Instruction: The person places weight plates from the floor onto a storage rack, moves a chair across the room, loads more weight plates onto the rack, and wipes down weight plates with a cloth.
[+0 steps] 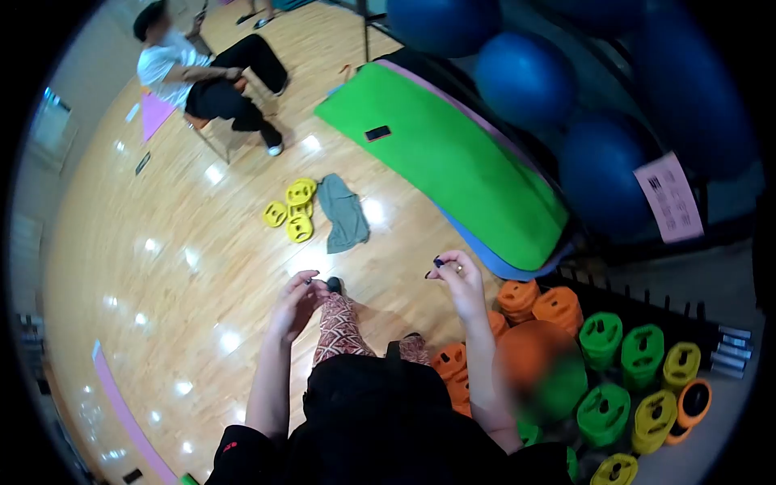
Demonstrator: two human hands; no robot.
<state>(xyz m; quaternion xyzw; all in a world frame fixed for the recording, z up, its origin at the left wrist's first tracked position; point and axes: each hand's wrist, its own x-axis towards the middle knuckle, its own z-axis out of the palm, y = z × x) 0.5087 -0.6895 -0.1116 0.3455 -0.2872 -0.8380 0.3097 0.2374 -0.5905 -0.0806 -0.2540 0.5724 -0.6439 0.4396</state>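
My left hand (297,305) is held up in front of me over the wooden floor, its fingers loosely bent and apart, with nothing visible in it. To the right, my right hand (459,281) is raised at a similar height. Its dark-nailed fingers curve inward, a ring shows on one, and I see no object held. Neither hand touches anything. Between and beyond them, a grey-green cloth (343,214) lies on the floor beside several yellow weight plates (299,228). Closest to my right hand are stacked orange weight plates (517,297).
A green mat (453,153) with a phone (377,133) on it lies ahead right. Blue exercise balls (525,81) sit on a rack behind. Green plates (603,414) stand at right. A seated person (214,81) is far left. A pink strip (129,412) lies lower left.
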